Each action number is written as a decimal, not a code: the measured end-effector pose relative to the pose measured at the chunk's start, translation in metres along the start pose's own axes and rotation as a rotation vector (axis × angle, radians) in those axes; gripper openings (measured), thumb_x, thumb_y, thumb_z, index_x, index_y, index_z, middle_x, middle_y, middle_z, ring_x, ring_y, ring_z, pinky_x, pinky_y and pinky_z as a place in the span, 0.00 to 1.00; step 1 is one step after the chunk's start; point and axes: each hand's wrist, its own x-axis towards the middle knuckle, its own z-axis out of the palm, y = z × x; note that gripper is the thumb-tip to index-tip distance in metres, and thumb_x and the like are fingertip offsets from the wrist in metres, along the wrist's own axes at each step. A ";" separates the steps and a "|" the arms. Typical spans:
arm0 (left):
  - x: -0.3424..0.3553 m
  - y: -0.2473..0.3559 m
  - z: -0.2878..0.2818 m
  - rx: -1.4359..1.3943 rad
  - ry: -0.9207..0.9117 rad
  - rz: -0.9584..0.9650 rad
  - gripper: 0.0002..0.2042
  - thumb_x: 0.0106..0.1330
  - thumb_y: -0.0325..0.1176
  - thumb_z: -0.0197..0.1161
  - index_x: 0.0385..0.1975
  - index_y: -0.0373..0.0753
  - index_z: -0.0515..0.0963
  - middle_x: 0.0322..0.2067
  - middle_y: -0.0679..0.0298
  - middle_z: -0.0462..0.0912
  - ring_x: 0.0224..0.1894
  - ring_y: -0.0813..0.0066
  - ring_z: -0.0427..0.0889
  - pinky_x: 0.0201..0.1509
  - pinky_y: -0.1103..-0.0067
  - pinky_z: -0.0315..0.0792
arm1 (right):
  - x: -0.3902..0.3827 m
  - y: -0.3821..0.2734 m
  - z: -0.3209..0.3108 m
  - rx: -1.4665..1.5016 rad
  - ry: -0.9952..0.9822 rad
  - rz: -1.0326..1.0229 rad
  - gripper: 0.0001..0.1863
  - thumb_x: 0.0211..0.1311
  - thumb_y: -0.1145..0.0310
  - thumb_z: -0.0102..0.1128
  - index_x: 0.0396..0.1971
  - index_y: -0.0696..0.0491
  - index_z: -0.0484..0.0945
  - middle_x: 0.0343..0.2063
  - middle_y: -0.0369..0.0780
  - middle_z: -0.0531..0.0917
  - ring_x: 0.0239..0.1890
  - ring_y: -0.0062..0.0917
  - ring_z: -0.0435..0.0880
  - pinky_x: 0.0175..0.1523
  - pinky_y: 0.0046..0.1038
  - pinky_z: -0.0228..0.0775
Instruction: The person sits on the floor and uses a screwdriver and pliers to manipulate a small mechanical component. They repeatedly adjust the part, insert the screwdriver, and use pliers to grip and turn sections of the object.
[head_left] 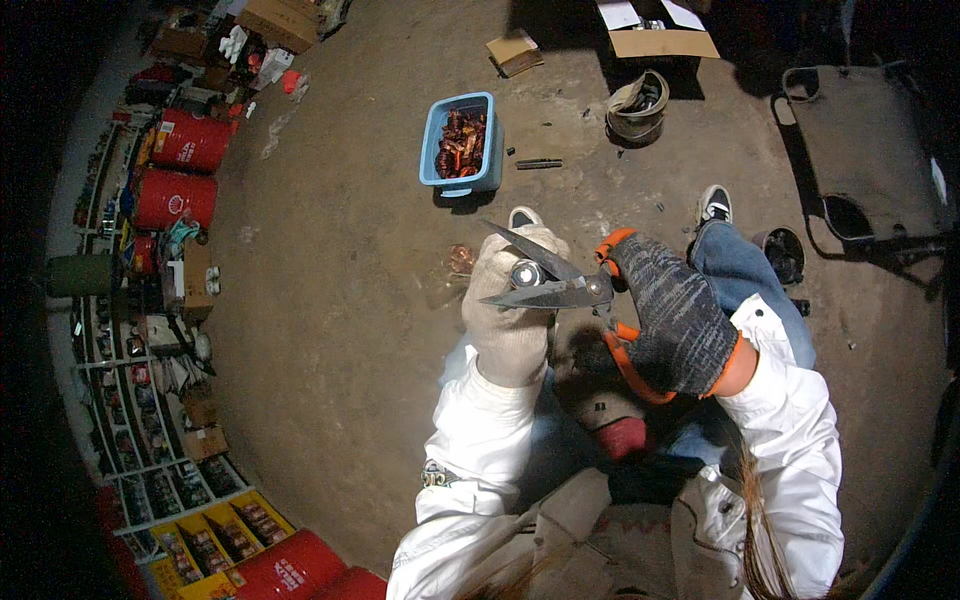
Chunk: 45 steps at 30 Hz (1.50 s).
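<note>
My left hand [505, 325], in a pale cloth glove, is closed around a small round metal part [527, 273] whose shiny end faces up; the rest of it is hidden in the fist. My right hand [675, 315], in a dark grey knit glove with an orange cuff, grips the orange handles of a pair of shears [585, 291]. The shears' dark blades are spread apart, pointing left over the left glove, one on each side of the round part. Whether the blades touch it I cannot tell.
Ahead on the floor stands a blue plastic tub [490, 170] of copper-coloured coils. Farther right are a bucket [640, 125] and a cardboard box [665, 44]. Copper scraps [461, 258] lie left of my left hand. Red drums [180, 200] and shelving line the left; a dark padded seat [870, 150] stands right.
</note>
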 end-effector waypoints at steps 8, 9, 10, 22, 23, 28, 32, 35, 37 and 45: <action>0.000 0.005 0.002 -0.139 0.002 0.008 0.08 0.62 0.22 0.57 0.40 0.30 0.75 0.39 0.53 0.78 0.42 0.64 0.77 0.50 0.72 0.71 | 0.000 -0.002 0.001 0.046 -0.075 0.103 0.33 0.43 0.67 0.69 0.51 0.63 0.68 0.38 0.55 0.77 0.41 0.49 0.78 0.47 0.38 0.71; 0.003 0.004 0.001 -0.077 -0.026 0.079 0.08 0.62 0.22 0.57 0.40 0.30 0.75 0.39 0.53 0.78 0.42 0.64 0.77 0.50 0.71 0.71 | -0.001 -0.002 0.001 0.047 -0.102 0.123 0.32 0.44 0.67 0.68 0.51 0.62 0.68 0.37 0.55 0.77 0.40 0.49 0.78 0.45 0.38 0.72; 0.004 0.004 0.001 -0.006 -0.046 0.142 0.08 0.62 0.21 0.57 0.40 0.31 0.75 0.39 0.53 0.78 0.42 0.64 0.78 0.51 0.70 0.71 | -0.001 -0.002 0.002 0.058 -0.091 0.092 0.31 0.45 0.67 0.67 0.51 0.62 0.68 0.37 0.55 0.77 0.40 0.49 0.79 0.44 0.38 0.72; 0.015 0.022 -0.008 0.873 -0.009 0.605 0.13 0.46 0.20 0.66 0.33 0.37 0.77 0.31 0.61 0.80 0.39 0.60 0.80 0.53 0.62 0.70 | -0.004 -0.016 0.008 -0.014 -0.149 -0.048 0.20 0.53 0.72 0.57 0.46 0.62 0.69 0.27 0.53 0.77 0.31 0.47 0.80 0.34 0.38 0.72; 0.015 0.022 -0.008 0.863 -0.006 0.612 0.12 0.46 0.21 0.66 0.33 0.37 0.77 0.31 0.60 0.80 0.39 0.60 0.80 0.54 0.62 0.70 | -0.004 -0.017 0.007 -0.046 -0.145 -0.104 0.19 0.53 0.71 0.57 0.45 0.62 0.69 0.27 0.53 0.77 0.30 0.47 0.80 0.33 0.38 0.72; 0.010 0.018 -0.011 0.762 0.045 0.538 0.09 0.50 0.23 0.65 0.32 0.36 0.76 0.32 0.60 0.81 0.41 0.61 0.79 0.54 0.63 0.70 | -0.009 -0.018 0.004 -0.019 -0.265 -0.024 0.15 0.54 0.67 0.55 0.41 0.57 0.73 0.34 0.52 0.77 0.35 0.46 0.80 0.37 0.39 0.73; 0.013 0.009 -0.013 0.710 0.026 0.592 0.06 0.57 0.26 0.64 0.33 0.35 0.76 0.30 0.60 0.80 0.41 0.62 0.78 0.52 0.64 0.71 | -0.011 -0.006 0.017 0.175 -0.264 0.084 0.12 0.55 0.66 0.56 0.38 0.54 0.76 0.36 0.50 0.79 0.35 0.44 0.80 0.38 0.38 0.74; 0.014 0.004 -0.010 0.557 -0.001 0.543 0.06 0.61 0.28 0.62 0.36 0.34 0.76 0.33 0.58 0.80 0.41 0.63 0.78 0.51 0.65 0.71 | -0.004 0.013 0.027 0.168 -0.393 -0.104 0.15 0.56 0.66 0.57 0.42 0.55 0.75 0.33 0.50 0.79 0.34 0.45 0.80 0.37 0.38 0.73; 0.014 0.003 -0.009 0.462 -0.015 0.529 0.08 0.63 0.29 0.62 0.37 0.33 0.76 0.36 0.57 0.79 0.42 0.63 0.78 0.51 0.66 0.71 | -0.004 0.018 0.029 0.271 -0.298 -0.252 0.16 0.57 0.68 0.56 0.44 0.58 0.72 0.30 0.52 0.78 0.34 0.48 0.80 0.36 0.39 0.73; 0.007 0.007 -0.003 0.448 0.037 0.350 0.10 0.66 0.30 0.58 0.41 0.32 0.76 0.38 0.58 0.79 0.40 0.65 0.80 0.49 0.71 0.72 | 0.001 -0.001 0.008 0.129 -0.290 0.209 0.24 0.55 0.68 0.59 0.51 0.61 0.68 0.39 0.57 0.78 0.43 0.48 0.79 0.45 0.39 0.72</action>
